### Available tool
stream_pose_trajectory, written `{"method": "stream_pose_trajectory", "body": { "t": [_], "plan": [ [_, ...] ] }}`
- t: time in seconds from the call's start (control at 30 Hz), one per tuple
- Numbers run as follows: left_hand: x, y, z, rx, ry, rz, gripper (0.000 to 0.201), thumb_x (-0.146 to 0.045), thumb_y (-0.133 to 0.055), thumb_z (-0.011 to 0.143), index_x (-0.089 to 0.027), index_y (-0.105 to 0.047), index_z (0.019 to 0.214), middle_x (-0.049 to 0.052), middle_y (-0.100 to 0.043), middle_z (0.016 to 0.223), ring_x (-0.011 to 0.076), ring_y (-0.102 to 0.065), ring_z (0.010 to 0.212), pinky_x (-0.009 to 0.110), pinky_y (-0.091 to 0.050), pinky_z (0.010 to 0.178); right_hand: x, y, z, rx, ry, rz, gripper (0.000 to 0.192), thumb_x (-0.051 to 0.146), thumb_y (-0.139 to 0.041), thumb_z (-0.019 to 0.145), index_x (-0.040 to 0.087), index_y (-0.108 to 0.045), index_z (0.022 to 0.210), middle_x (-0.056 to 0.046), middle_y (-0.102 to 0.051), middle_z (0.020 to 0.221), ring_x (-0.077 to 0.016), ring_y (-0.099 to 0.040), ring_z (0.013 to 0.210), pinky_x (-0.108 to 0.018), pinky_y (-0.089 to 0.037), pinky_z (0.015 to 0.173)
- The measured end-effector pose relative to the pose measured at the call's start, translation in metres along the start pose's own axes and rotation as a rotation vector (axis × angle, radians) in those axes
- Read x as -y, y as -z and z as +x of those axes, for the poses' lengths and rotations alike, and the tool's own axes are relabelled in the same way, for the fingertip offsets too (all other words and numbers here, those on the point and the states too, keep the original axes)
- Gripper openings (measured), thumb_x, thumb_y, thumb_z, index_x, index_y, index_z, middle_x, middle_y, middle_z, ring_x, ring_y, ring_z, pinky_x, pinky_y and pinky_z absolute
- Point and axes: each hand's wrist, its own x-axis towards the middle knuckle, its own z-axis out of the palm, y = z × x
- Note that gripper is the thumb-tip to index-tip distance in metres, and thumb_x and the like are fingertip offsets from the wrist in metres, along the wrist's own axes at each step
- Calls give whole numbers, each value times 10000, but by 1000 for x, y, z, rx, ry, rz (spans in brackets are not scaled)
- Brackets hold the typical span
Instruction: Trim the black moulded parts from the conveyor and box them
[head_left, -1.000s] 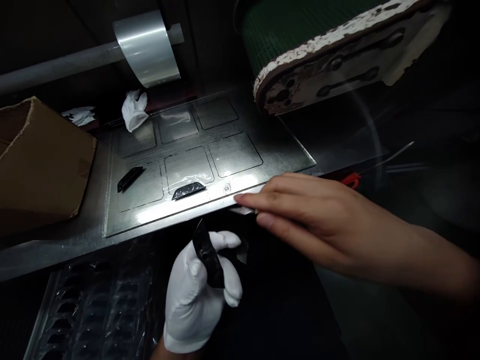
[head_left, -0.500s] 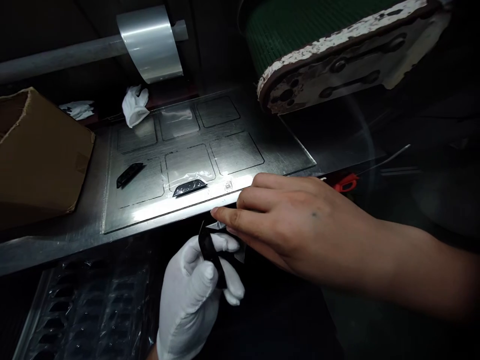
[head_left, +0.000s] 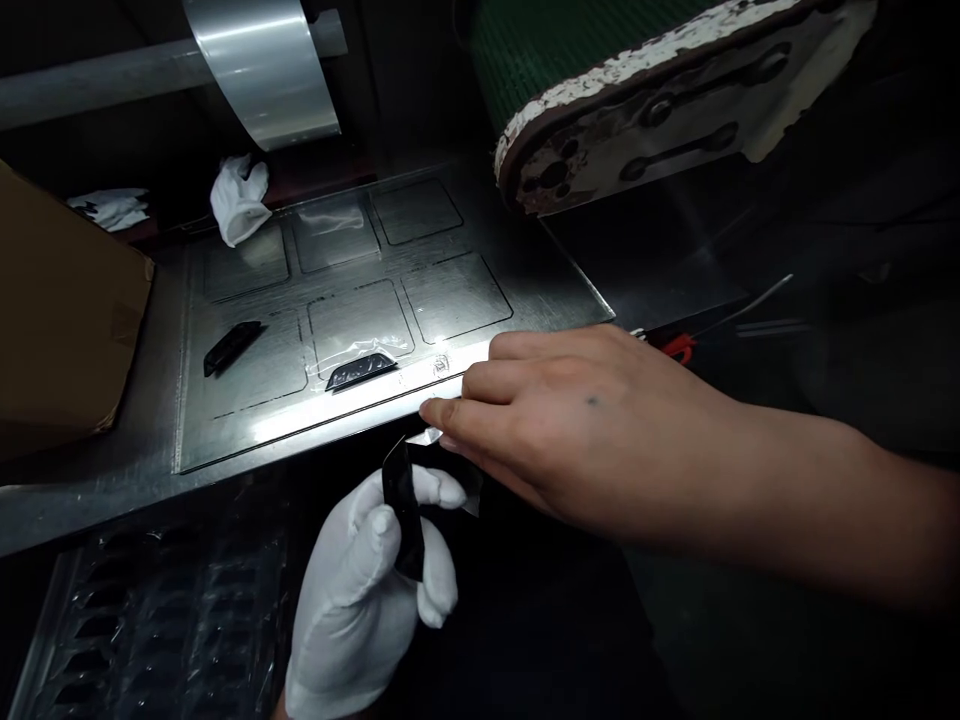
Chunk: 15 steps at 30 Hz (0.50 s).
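Observation:
My left hand (head_left: 356, 600), in a white glove, grips a small dark glossy part (head_left: 405, 515) between thumb and fingers, tilted nearly upright below the table edge. My bare right hand (head_left: 547, 415) is pinched closed on a thin clear film (head_left: 471, 488); a bright fold of it shows at the part's top end. The fingertips of the right hand are partly hidden. On the metal plate (head_left: 442, 290) lie a black part (head_left: 232, 347) at the left and another black part (head_left: 361, 371) under wrinkled clear film near the front edge.
A cardboard box (head_left: 67, 310) stands at the left. Behind the plate are a crumpled white glove (head_left: 238, 200) and a film roll (head_left: 262, 70) on a bar. A green belt machine (head_left: 622, 110) overhangs the right. A plastic tray (head_left: 165, 620) with dark pieces sits below; a red-handled tool (head_left: 679, 347) lies right.
The view has shifted, so the table things appear further left and slightly higher. My left hand still holds the dark part, and my right hand stays close to its top end.

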Motion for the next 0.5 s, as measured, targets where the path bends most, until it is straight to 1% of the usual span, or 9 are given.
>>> {"method": "stream_pose_trajectory", "body": {
  "t": [0.2, 0.37, 0.5],
  "plan": [
    [0, 0, 0, 6, 0, 39, 393, -546, -567, 1008, -208, -729, 1124, 11, -645, 567, 77, -497, 461, 210, -369, 554, 2, -2, 0, 23, 16, 51, 165, 224, -621, 983, 238, -767, 1056, -17, -740, 903, -207, -628, 839, -333, -286, 621],
    [-4, -1, 1, -9, 19, 100, 417, -564, -566, 1006, -192, -717, 1116, 5, -639, 548, 88, -527, 482, 199, -395, 553, 3, -4, 0, 19, 0, 31, 151, 215, -608, 988, 231, -754, 1022, -9, -723, 870, -199, -598, 809, -324, -258, 606],
    [-8, 0, 1, -11, 60, 106, 406, -552, -613, 982, -179, -720, 1099, 13, -649, 565, 89, -533, 476, 189, -397, 523, 2, -4, 2, 1, -5, 1, 153, 223, -595, 995, 220, -748, 1004, -16, -713, 855, -196, -562, 789, -323, -230, 602]
  ]
}}
